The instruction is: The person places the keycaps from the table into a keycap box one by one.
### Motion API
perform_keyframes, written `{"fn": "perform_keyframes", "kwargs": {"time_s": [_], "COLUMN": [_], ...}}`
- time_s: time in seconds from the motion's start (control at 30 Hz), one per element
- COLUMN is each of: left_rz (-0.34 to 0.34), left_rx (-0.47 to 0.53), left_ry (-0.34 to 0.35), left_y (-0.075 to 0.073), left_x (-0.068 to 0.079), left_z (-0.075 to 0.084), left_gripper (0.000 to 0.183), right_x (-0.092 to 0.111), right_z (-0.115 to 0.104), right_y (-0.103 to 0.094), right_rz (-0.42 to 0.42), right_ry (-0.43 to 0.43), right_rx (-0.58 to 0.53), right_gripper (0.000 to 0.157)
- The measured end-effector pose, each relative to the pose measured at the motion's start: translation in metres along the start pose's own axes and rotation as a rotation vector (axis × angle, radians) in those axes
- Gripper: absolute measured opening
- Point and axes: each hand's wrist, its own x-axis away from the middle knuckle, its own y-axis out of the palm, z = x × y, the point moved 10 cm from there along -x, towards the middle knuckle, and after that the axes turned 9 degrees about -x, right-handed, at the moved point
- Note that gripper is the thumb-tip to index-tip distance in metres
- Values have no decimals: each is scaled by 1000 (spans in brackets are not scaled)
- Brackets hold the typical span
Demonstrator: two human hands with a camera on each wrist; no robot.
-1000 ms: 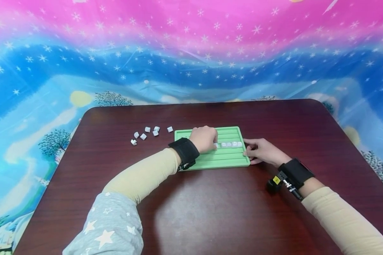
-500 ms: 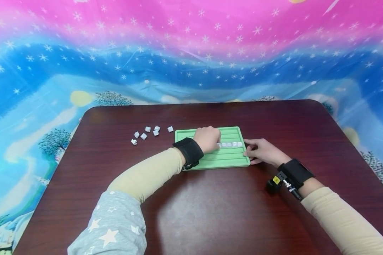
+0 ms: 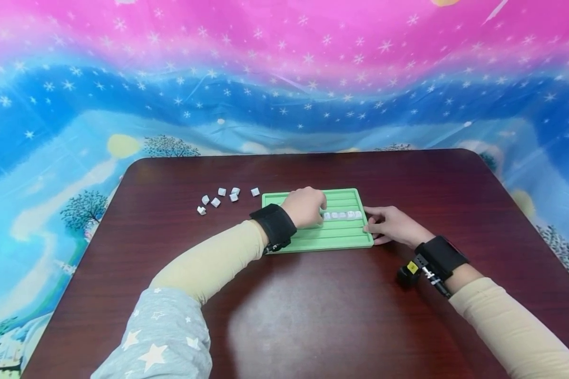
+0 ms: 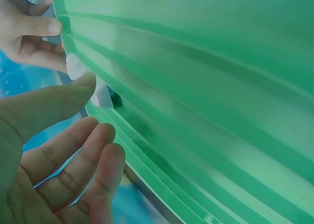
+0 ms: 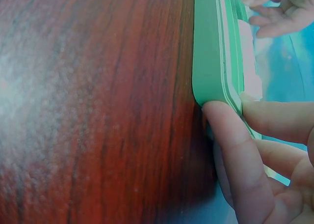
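A light green tray (image 3: 334, 243) with raised parallel ridges lies on the table. A row of small white cubes (image 3: 342, 215) sits in one of its channels, reaching toward the right edge. My left hand (image 3: 305, 207) is over the tray at the left end of this row. In the left wrist view its thumb (image 4: 73, 94) and fingers are spread apart with nothing between them, the thumb tip overlapping the cubes. With thumb and fingers, my right hand (image 3: 391, 226) grips the tray's right edge; the right wrist view shows its fingers (image 5: 235, 145) at the tray's corner.
Several loose white cubes (image 3: 215, 202) lie scattered on the dark brown table (image 3: 313, 316), left of the tray. Behind the table hangs a pink and blue patterned cloth (image 3: 284, 79). Each wrist wears a black strap (image 3: 274, 225).
My left hand moved right along the channel, bringing a cube up against the row, then drew back slightly left. The right hand stays on the tray's edge.
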Motion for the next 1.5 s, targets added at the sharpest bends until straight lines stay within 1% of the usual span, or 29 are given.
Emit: {"fn": "perform_keyframes", "kwargs": {"time_s": [0.03, 0.13, 0.2, 0.27, 0.33, 0.4, 0.57, 0.63, 0.7, 0.83, 0.93, 1.0, 1.07, 1.17, 1.23, 1.3, 1.37, 1.5], "left_rz": [-2, -22, -14, 9, 46, 99, 241, 281, 310, 355, 370, 364, 336, 260, 206, 162, 133, 102], "left_rx": [5, 27, 42, 60, 86, 100, 51, 36, 44, 66, 81, 90, 100, 95, 81, 63, 52, 50], "left_ry": [2, 4, 3, 13, 34, 61, 135, 143, 134, 80, 46, 20, -20, -100, -148, -185, -212, -227], "left_y": [-1, -1, -4, -10, -16, -24, -40, -44, -47, -55, -63, -66, -65, -56, -47, -39, -33, -27], "left_x": [3, 11, 16, 21, 27, 35, 58, 68, 77, 95, 111, 123, 135, 150, 158, 163, 166, 164], "left_z": [-2, -11, -17, -21, -26, -31, -48, -57, -69, -97, -123, -141, -161, -188, -201, -211, -217, -223], "left_gripper": [27, 29, 30, 30, 31, 31, 27, 25, 24, 23, 23, 22, 22, 21, 20, 19, 19, 21], "right_x": [0, -2, -4, -6, -7, -7, -7, -8, -8, -8, -8, -7, -7, -7, -7, -7, -8, -8], "right_z": [1, 5, 7, 9, 10, 11, 7, 5, 3, 0, -2, -3, -3, -3, -2, -1, 0, 0], "right_y": [1, 4, 6, 7, 8, 8, 8, 6, 4, 1, -1, -3, -4, -6, -6, -5, -3, -2], "right_rz": [0, -2, -4, -6, -5, -7, -23, -28, -32, -31, -26, -21, -16, -13, -14, -16, -19, -15], "right_ry": [2, 7, 10, 5, 9, 8, -5, -8, -8, 5, 2, -3, -8, -4, -1, 2, 2, -1], "right_rx": [-1, -5, -8, -8, -12, -14, -2, 8, 20, 23, 28, 36, 42, 42, 40, 38, 34, 40], "right_gripper": [69, 68, 69, 68, 68, 68, 69, 70, 70, 70, 70, 70, 70, 70, 70, 69, 69, 71]}}
